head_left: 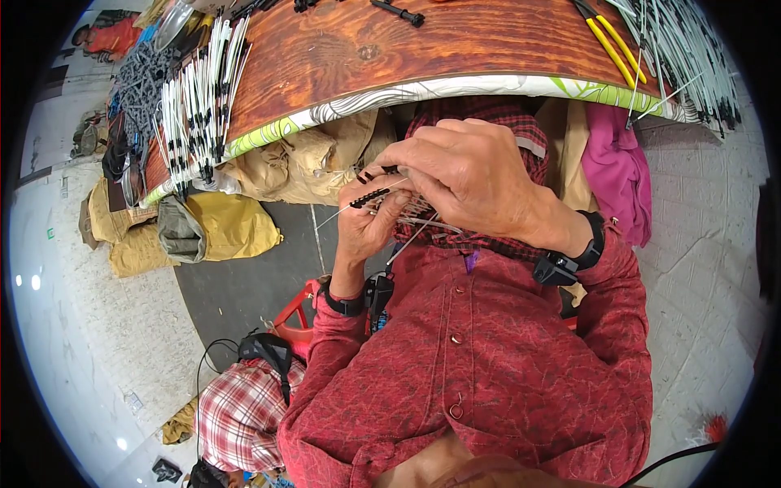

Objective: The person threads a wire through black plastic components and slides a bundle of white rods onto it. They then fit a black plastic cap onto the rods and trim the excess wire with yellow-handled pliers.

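In front of my chest, my left hand [368, 224] pinches a thin pale rod strung with a row of small black beads [370, 198]. The rod's bare end sticks out to the left. My right hand [480, 175] reaches across from the right, its thumb and fingertips closed close to the rod's other end. Small black pieces [389, 169] show at the left fingers, by the right fingertips. What the right fingertips grip is too small to make out. More thin pale rods [419, 213] lie below the hands, over my lap, partly hidden.
A wooden table [366, 53] curves ahead. On its left are white rods with black parts [199, 102] and a heap of grey pieces [146, 81]; on its right, yellow-handled pliers [614, 45] and more white rods [683, 57]. Another person's checked sleeve [240, 415] is at lower left.
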`<state>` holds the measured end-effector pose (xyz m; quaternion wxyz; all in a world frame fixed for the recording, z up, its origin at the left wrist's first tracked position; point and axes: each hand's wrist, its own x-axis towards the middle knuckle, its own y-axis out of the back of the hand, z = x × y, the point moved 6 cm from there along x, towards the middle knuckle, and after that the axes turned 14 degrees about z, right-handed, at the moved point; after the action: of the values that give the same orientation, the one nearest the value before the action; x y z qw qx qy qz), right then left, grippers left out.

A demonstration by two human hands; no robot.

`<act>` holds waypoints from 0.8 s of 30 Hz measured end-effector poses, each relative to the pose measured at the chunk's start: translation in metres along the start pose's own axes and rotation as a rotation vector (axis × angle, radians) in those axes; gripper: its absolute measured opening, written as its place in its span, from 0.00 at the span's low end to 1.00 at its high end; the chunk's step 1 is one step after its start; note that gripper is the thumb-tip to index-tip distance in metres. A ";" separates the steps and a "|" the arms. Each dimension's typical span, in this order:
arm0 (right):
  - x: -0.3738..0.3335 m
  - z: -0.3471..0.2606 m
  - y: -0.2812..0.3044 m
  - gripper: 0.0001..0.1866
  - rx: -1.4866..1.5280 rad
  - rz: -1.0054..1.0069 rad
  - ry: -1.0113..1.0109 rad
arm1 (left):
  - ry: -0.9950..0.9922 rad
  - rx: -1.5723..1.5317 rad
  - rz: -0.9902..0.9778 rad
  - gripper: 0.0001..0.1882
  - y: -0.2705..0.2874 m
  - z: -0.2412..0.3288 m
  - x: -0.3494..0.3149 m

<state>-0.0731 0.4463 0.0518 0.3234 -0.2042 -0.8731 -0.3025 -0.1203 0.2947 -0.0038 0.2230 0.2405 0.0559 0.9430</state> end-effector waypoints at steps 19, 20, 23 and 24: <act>0.040 0.011 0.025 0.18 -0.088 -0.373 0.066 | 0.259 -0.147 -0.075 0.13 -0.002 -0.030 0.006; 0.050 0.020 0.033 0.18 -0.111 -0.385 0.035 | 0.252 -0.163 -0.077 0.13 -0.002 -0.030 0.010; 0.076 0.054 0.052 0.20 -0.158 -0.419 -0.011 | 0.166 -0.259 -0.123 0.13 -0.003 -0.024 0.020; 0.079 0.082 0.055 0.19 -0.281 -0.437 -0.051 | 0.153 -0.275 -0.122 0.13 -0.004 -0.025 0.023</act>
<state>-0.1344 0.5538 0.0782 0.1966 -0.0614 -0.8538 -0.4782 -0.1486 0.3091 -0.0166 0.3056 0.1316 -0.0424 0.9421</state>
